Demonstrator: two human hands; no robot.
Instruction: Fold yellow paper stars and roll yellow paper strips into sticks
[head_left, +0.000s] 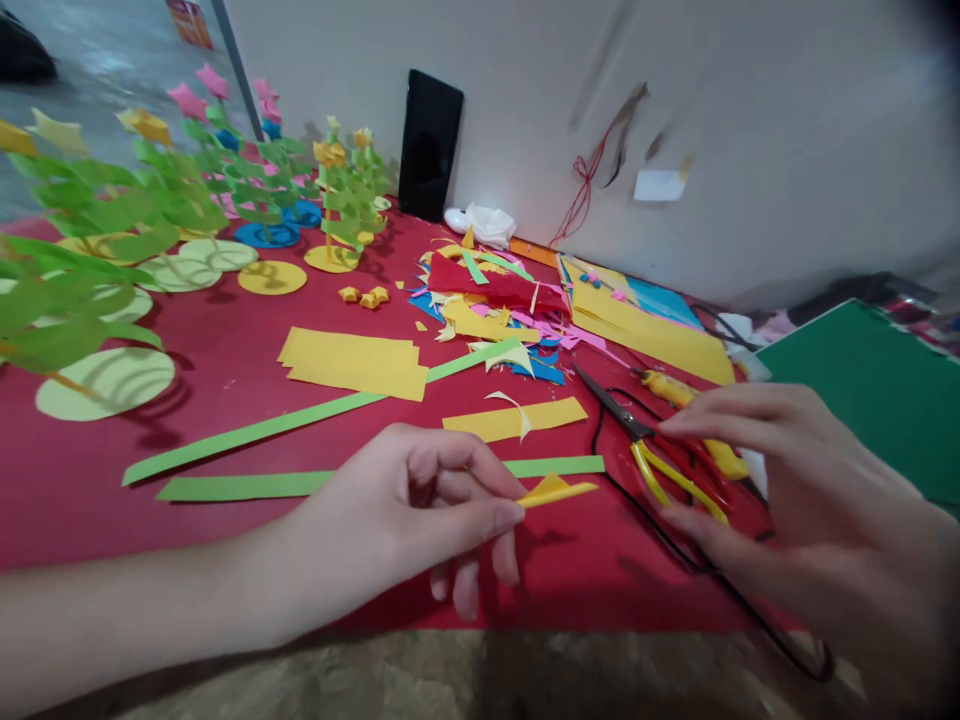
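My left hand pinches a small rolled piece of yellow paper between thumb and forefinger, its tip pointing right. At the right, my right hand has its thumb and fingers apart beside a pair of scissors with yellow handles; nothing shows between the fingers. Behind my left hand, two long green paper strips lie on the red table. A stack of yellow paper rectangles rests over one strip, and a single yellow strip lies nearer the scissors.
Paper plants topped with stars crowd the left back. Colourful scraps are heaped mid-back, near a dark phone leaning on the wall. A yellow glue gun with a black cord and a green board are at the right.
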